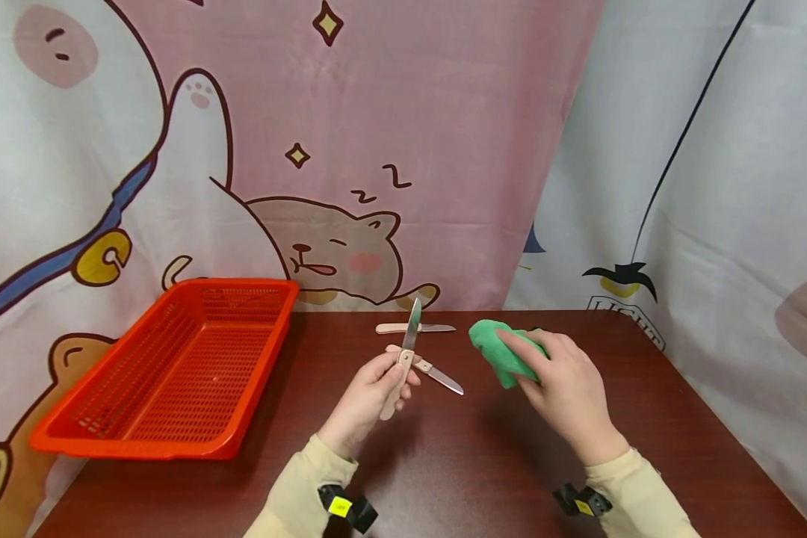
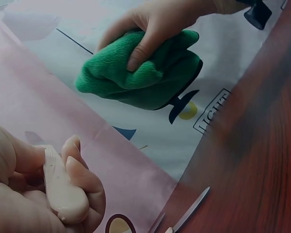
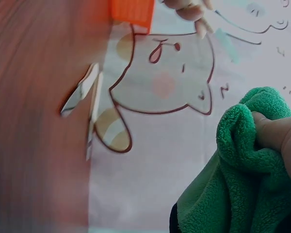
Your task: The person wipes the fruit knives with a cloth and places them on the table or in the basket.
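My left hand [image 1: 370, 396] grips a folding knife by its cream handle [image 1: 395, 388], the blade [image 1: 412, 325] pointing up and away from me. In the left wrist view the rounded handle end [image 2: 68, 194] shows between thumb and fingers. My right hand [image 1: 568, 381] holds a bunched green cloth [image 1: 504, 351] above the table, apart from the knife. The cloth [image 3: 237, 165] has a fluffy surface and a dark edge. Behind the left hand a second knife [image 1: 444, 377] lies opened on the table, partly hidden by that hand. Farther back lies a third knife [image 1: 393, 328], also unfolded.
A red-orange plastic basket [image 1: 269, 359] with perforated walls stands on the left of the dark brown table [image 1: 457, 463]. A printed curtain [image 1: 457, 149] hangs along the table's back edge, and a white one [image 1: 733, 224] at the right.
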Motion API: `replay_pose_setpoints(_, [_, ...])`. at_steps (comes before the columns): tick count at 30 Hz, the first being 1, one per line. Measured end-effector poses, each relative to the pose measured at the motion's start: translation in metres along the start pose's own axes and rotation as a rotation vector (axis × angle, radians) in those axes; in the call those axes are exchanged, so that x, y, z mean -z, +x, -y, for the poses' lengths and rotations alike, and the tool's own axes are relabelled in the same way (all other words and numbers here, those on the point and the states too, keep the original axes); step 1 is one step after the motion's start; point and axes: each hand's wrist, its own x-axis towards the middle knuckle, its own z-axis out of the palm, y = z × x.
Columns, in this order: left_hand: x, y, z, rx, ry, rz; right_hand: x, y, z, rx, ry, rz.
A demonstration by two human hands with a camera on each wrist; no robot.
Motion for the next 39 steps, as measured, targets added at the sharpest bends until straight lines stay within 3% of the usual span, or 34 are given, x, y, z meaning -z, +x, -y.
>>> replay_pose_setpoints(6, [0.001,-0.002,-0.003,0.005,-0.088,0.061,-0.003,0.011,0.016,0.042,0.050,-0.093])
replay_pose_setpoints(11, [0.002,-0.002,-0.004,0.009,-0.091,0.117,-0.008,0.019,0.031,0.076,0.089,-0.136])
replay_pose_setpoints(18, [0.001,-0.003,-0.004,0.031,-0.100,0.168,-0.022,0.024,0.048,0.105,0.110,-0.112])
replay_pose_setpoints(30, [0.002,-0.005,-0.002,-0.002,-0.071,0.195,-0.039,0.028,0.067,0.143,0.118,-0.092])
replay_pose_setpoints(39, [0.001,-0.005,0.000,0.023,-0.077,0.174,-0.043,0.027,0.069,0.087,0.115,-0.039])
